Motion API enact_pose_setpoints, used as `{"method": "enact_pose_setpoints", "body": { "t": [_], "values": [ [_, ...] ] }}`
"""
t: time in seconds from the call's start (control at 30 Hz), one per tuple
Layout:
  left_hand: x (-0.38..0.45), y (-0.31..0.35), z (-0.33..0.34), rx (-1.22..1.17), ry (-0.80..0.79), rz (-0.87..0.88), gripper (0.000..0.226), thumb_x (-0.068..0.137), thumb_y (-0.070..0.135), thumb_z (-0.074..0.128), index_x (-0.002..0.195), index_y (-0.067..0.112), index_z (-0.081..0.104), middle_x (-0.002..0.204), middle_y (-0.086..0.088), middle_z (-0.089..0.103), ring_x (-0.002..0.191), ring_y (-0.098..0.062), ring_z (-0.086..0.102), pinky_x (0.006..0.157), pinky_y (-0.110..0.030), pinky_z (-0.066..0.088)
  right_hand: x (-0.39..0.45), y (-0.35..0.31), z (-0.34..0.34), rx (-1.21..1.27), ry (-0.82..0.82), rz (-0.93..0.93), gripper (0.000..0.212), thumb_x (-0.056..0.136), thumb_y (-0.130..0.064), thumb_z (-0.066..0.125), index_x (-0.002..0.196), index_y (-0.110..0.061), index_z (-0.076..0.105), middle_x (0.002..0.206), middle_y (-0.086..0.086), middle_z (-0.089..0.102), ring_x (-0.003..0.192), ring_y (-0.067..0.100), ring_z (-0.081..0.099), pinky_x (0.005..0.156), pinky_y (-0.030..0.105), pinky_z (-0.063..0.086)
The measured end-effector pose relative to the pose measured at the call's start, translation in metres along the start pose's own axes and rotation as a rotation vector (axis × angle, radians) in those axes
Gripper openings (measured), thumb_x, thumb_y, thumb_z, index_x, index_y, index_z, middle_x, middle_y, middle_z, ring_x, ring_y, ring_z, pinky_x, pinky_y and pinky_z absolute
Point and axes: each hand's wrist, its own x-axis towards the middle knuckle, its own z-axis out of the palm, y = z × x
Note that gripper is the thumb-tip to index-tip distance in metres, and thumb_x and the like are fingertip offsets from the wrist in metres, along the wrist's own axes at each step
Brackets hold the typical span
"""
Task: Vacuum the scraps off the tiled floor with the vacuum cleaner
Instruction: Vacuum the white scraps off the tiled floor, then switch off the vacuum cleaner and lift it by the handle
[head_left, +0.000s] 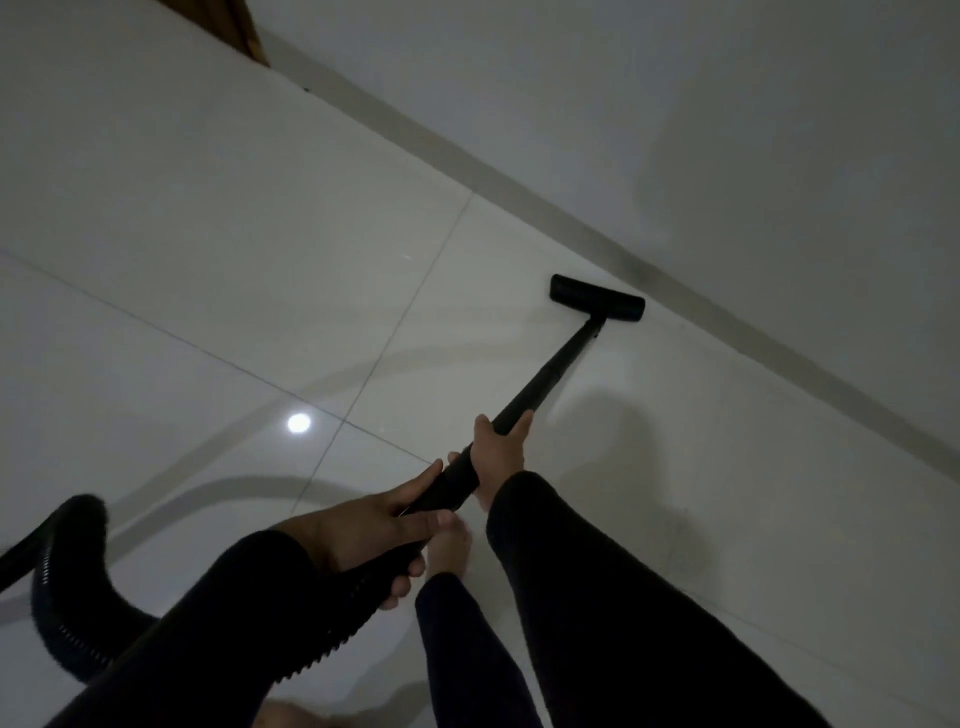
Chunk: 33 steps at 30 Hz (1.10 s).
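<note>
Both hands, left (371, 530) and right (498, 457), grip the vacuum wand (545, 379); keeping the floor head (597, 299) flat along the skirting (519, 197) should catch scraps

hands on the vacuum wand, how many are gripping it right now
2. The right hand grips the black wand further down toward the floor head. The left hand holds the upper end where the ribbed hose joins.

You hold a black wand (540, 379) ending in a black floor head (597, 299), trailing a black ribbed hose (332, 629). Your sleeves (597, 597) are black. The floor tiles (208, 234) are glossy white with thin grey joints; the skirting (519, 202) is beige-grey.
</note>
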Motion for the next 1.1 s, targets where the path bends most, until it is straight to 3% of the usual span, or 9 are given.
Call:
{"method": "enact_pose_setpoints", "body": {
  "t": [0.13,0.27,0.5,0.7,0.77,0.87,0.97,1.03,1.1],
  "values": [
    [-0.042,-0.058,-0.026,-0.090,0.018,0.050,0.068,0.094,0.030,0.055,0.140,0.059,0.015,0.064,-0.007,0.054,0.048,-0.016,0.053,0.048,-0.027,0.048,-0.034,0.041,0.047,-0.102,-0.053,-0.028,0.075,0.100,-0.027,0.043,0.150,-0.044,-0.010,0.138,0.012,0.048,0.063,0.018,0.063,0.055,0.027,0.053],
    [-0.090,-0.131,-0.049,-0.163,0.065,0.104,0.070,0.093,0.030,0.056,0.141,0.058,0.013,0.065,-0.007,0.054,0.049,-0.016,0.054,0.049,-0.027,0.049,-0.069,0.101,0.097,-0.159,-0.114,-0.044,0.075,0.100,-0.026,0.044,0.150,-0.045,-0.008,0.140,0.012,0.043,0.066,0.022,0.062,0.057,0.029,0.053],
    [-0.175,-0.238,-0.088,-0.148,0.146,0.184,0.074,0.092,0.031,0.058,0.143,0.055,0.011,0.076,-0.010,0.060,0.050,-0.014,0.059,0.051,-0.027,0.051,-0.129,0.200,0.174,-0.244,-0.215,-0.058,0.075,0.099,-0.028,0.047,0.149,-0.049,-0.006,0.114,0.006,0.046,0.064,0.016,0.058,0.058,0.028,0.051],
    [-0.229,-0.279,-0.140,-0.155,0.155,0.197,0.081,0.086,0.023,0.068,0.141,0.057,0.019,0.082,-0.012,0.060,0.053,-0.017,0.057,0.054,-0.029,0.052,-0.172,0.233,0.235,-0.214,-0.306,-0.017,0.079,0.099,-0.035,0.048,0.147,-0.050,-0.013,0.143,0.010,0.043,0.082,0.022,0.065,0.063,0.032,0.054],
    [-0.245,-0.283,-0.166,-0.155,0.160,0.187,0.085,0.084,0.018,0.070,0.142,0.055,0.018,0.083,-0.012,0.060,0.052,-0.016,0.057,0.053,-0.029,0.052,-0.178,0.234,0.255,-0.362,-0.370,-0.051,0.082,0.098,-0.044,0.045,0.146,-0.046,-0.021,0.142,0.011,0.048,0.091,0.026,0.067,0.064,0.034,0.056],
    [-0.269,-0.276,-0.207,-0.104,0.181,0.155,0.088,0.083,0.017,0.071,0.143,0.054,0.018,0.083,-0.011,0.060,0.052,-0.015,0.058,0.052,-0.028,0.051,-0.184,0.226,0.280,-0.750,-0.429,-0.209,0.084,0.094,-0.061,0.038,0.148,-0.038,-0.022,0.133,0.011,0.056,0.094,0.025,0.065,0.070,0.033,0.056],
    [-0.295,-0.267,-0.255,-0.052,0.179,0.128,0.088,0.084,0.017,0.069,0.143,0.054,0.017,0.086,-0.012,0.059,0.053,-0.015,0.058,0.053,-0.028,0.052,-0.177,0.217,0.319,-1.027,-0.357,-0.533,0.079,0.089,-0.068,0.038,0.153,-0.035,0.007,0.148,0.012,0.037,0.131,0.029,0.043,0.108,0.043,0.039],
    [-0.313,-0.257,-0.285,-0.038,0.173,0.103,0.086,0.084,0.012,0.068,0.142,0.053,0.020,0.087,-0.012,0.059,0.053,-0.015,0.058,0.053,-0.028,0.053,-0.173,0.206,0.346,-1.169,-0.321,-0.807,0.065,0.090,-0.065,0.042,0.149,-0.041,0.028,0.134,0.006,0.034,0.129,0.024,0.037,0.112,0.041,0.031],
    [-0.331,-0.245,-0.316,-0.030,0.181,0.092,0.084,0.085,0.006,0.066,0.141,0.052,0.023,0.084,-0.012,0.061,0.052,-0.015,0.058,0.052,-0.028,0.053,-0.171,0.195,0.375,-1.258,-0.420,-1.027,0.054,0.091,-0.062,0.042,0.142,-0.046,0.039,0.129,0.001,0.036,0.125,0.020,0.034,0.110,0.039,0.029]
  ]
}}
